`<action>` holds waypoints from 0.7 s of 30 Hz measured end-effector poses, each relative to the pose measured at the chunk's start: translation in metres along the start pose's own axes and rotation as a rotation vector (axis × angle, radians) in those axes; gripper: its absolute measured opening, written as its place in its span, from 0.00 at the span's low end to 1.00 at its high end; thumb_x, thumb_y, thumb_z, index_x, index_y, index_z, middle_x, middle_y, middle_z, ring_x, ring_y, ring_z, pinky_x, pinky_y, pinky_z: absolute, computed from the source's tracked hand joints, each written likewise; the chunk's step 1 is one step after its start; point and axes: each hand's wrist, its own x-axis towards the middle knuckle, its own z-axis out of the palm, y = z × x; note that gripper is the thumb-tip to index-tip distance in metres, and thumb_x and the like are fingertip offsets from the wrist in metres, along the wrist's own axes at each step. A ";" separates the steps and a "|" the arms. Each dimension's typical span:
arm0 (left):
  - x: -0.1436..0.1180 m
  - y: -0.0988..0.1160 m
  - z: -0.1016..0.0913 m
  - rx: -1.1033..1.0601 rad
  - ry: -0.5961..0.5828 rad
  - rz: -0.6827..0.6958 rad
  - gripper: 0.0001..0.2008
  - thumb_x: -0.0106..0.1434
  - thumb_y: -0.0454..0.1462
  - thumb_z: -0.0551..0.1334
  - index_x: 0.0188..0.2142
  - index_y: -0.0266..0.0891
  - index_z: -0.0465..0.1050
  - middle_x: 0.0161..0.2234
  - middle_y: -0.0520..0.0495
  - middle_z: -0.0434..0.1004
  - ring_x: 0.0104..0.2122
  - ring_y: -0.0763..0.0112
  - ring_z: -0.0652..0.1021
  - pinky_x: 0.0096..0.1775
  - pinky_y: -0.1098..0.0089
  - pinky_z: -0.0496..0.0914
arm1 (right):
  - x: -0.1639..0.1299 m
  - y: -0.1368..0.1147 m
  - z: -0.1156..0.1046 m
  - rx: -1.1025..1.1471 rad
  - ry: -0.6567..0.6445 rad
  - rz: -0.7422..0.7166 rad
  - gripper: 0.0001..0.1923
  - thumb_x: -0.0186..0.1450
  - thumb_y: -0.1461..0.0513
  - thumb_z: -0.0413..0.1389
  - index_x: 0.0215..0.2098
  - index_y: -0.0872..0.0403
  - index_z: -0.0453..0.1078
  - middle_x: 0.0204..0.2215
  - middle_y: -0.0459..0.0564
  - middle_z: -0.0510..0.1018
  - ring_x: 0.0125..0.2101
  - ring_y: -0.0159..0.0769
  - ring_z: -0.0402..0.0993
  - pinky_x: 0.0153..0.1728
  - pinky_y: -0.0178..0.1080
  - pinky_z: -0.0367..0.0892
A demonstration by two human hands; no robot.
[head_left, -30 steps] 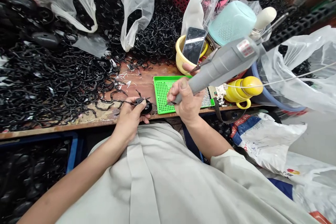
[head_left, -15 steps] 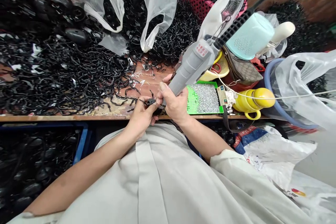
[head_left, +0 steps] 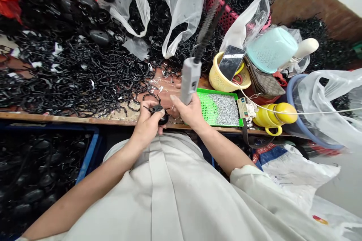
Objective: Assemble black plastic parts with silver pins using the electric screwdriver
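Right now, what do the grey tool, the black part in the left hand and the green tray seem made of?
Grey tool: probably plastic, smooth and fairly matte, with an even colour.
Black part: likely plastic, though small; its rounded side shines slightly.
Green tray: seemingly plastic, bright, with neat rows of holes.

Round black part (head_left: 163, 119) held by the front edge of the wooden surface (head_left: 85, 119); grey corded power tool (head_left: 190, 79) nearly upright beside it.

Left hand (head_left: 144, 123), right hand (head_left: 190, 111), both curled
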 end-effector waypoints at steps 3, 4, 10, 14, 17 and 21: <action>-0.002 -0.001 -0.001 -0.010 -0.018 -0.045 0.18 0.53 0.38 0.62 0.41 0.45 0.57 0.24 0.59 0.65 0.13 0.76 0.69 0.10 0.80 0.54 | -0.001 0.006 0.004 -0.081 0.076 -0.123 0.22 0.57 0.53 0.63 0.46 0.49 0.65 0.27 0.42 0.69 0.26 0.30 0.66 0.28 0.33 0.66; -0.003 -0.001 -0.001 -0.014 -0.026 -0.057 0.17 0.53 0.39 0.62 0.40 0.45 0.57 0.23 0.58 0.65 0.13 0.76 0.69 0.10 0.80 0.53 | -0.002 0.004 0.004 -0.066 0.094 -0.146 0.21 0.57 0.53 0.63 0.46 0.49 0.66 0.26 0.42 0.69 0.25 0.29 0.66 0.27 0.33 0.66; -0.002 0.000 0.005 0.003 -0.095 -0.075 0.10 0.60 0.45 0.59 0.34 0.44 0.59 0.20 0.57 0.64 0.13 0.76 0.66 0.11 0.78 0.51 | -0.008 -0.019 -0.003 0.249 0.240 -0.312 0.22 0.60 0.52 0.61 0.49 0.49 0.63 0.19 0.36 0.67 0.16 0.26 0.65 0.20 0.32 0.63; 0.001 -0.001 0.009 0.043 -0.173 -0.058 0.09 0.62 0.44 0.58 0.34 0.44 0.60 0.21 0.57 0.62 0.14 0.77 0.65 0.13 0.77 0.54 | -0.010 -0.033 -0.001 0.403 0.262 -0.362 0.19 0.61 0.54 0.59 0.49 0.48 0.63 0.19 0.35 0.67 0.15 0.24 0.64 0.18 0.30 0.62; 0.003 -0.001 0.008 0.063 -0.240 -0.049 0.10 0.62 0.46 0.58 0.34 0.44 0.61 0.21 0.56 0.61 0.15 0.76 0.63 0.15 0.75 0.55 | -0.011 -0.040 0.004 0.494 0.234 -0.337 0.18 0.62 0.54 0.58 0.49 0.47 0.63 0.18 0.35 0.65 0.15 0.23 0.63 0.18 0.29 0.61; 0.002 -0.001 0.003 0.114 -0.291 0.004 0.11 0.63 0.47 0.57 0.35 0.43 0.63 0.22 0.55 0.62 0.17 0.75 0.62 0.18 0.73 0.56 | -0.010 -0.045 0.011 0.524 0.210 -0.274 0.18 0.62 0.53 0.58 0.48 0.48 0.62 0.18 0.35 0.64 0.14 0.23 0.62 0.16 0.29 0.60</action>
